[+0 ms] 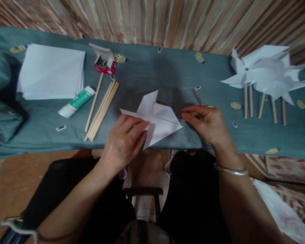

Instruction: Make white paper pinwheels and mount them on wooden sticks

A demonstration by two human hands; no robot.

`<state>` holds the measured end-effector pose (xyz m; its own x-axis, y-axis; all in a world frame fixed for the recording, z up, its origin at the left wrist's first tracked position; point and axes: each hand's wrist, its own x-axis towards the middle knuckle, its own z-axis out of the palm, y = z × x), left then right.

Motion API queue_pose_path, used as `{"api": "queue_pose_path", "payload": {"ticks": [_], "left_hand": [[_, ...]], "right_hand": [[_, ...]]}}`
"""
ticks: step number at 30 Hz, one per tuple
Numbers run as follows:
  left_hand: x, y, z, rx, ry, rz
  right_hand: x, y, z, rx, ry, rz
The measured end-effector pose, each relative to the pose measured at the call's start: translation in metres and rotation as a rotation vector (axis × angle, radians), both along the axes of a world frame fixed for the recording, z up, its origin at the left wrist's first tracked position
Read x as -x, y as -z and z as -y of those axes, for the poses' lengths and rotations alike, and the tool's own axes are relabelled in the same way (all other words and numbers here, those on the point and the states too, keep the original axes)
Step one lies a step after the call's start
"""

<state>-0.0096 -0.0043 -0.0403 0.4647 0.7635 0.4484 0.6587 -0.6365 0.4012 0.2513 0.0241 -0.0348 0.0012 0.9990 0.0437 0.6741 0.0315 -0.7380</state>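
A folded white paper pinwheel (pixel 159 123) with pointed blades is in front of me, near the table's front edge. My left hand (pixel 127 139) is closed on its left side, pinching the folded paper near the middle. To the right of the pinwheel, just off its tip, my right hand (pixel 204 122) is held with thumb and forefinger pressed together. Whatever lies between those fingertips, if anything, is too small to make out. A slim tool (pixel 198 97) lies beyond my right hand, partly covered by it; its kind is unclear.
On the left are a stack of white paper (pixel 52 73), a white and green glue tube (pixel 76 101), several wooden sticks (pixel 103 112) and an open red box (pixel 105 64) of small metal pieces. Several finished pinwheels (pixel 265 73) on sticks lie at the right. A green cloth (pixel 147 71) covers the table.
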Motion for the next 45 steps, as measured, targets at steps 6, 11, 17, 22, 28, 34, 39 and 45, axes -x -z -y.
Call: {"api": "queue_pose_path", "payload": {"ticks": [6, 11, 17, 22, 28, 34, 39, 45], "left_hand": [[-0.030, 0.004, 0.017, 0.133, 0.108, -0.114], [-0.027, 0.005, 0.018, 0.121, 0.095, -0.148], [-0.019, 0.003, 0.020, 0.068, 0.121, -0.187], [0.001, 0.001, 0.015, 0.012, 0.065, -0.197], [0.011, 0.002, 0.015, 0.055, -0.001, -0.216], [0.003, 0.006, 0.017, 0.062, 0.003, -0.188], [-0.007, 0.007, 0.017, 0.059, 0.053, -0.146], [-0.012, 0.009, 0.015, 0.073, 0.051, -0.128]], "right_hand": [[0.009, 0.003, 0.008, -0.106, -0.024, 0.040], [0.012, 0.008, 0.014, -0.108, -0.070, 0.061], [0.014, 0.009, 0.010, -0.187, -0.069, 0.088], [0.017, 0.008, 0.012, -0.231, -0.072, 0.083], [0.030, 0.008, 0.027, -0.303, -0.163, 0.103], [0.046, 0.014, 0.041, -0.310, -0.242, 0.160], [0.047, 0.015, 0.045, -0.296, -0.240, 0.203], [0.042, 0.013, 0.044, -0.261, -0.238, 0.168]]}}
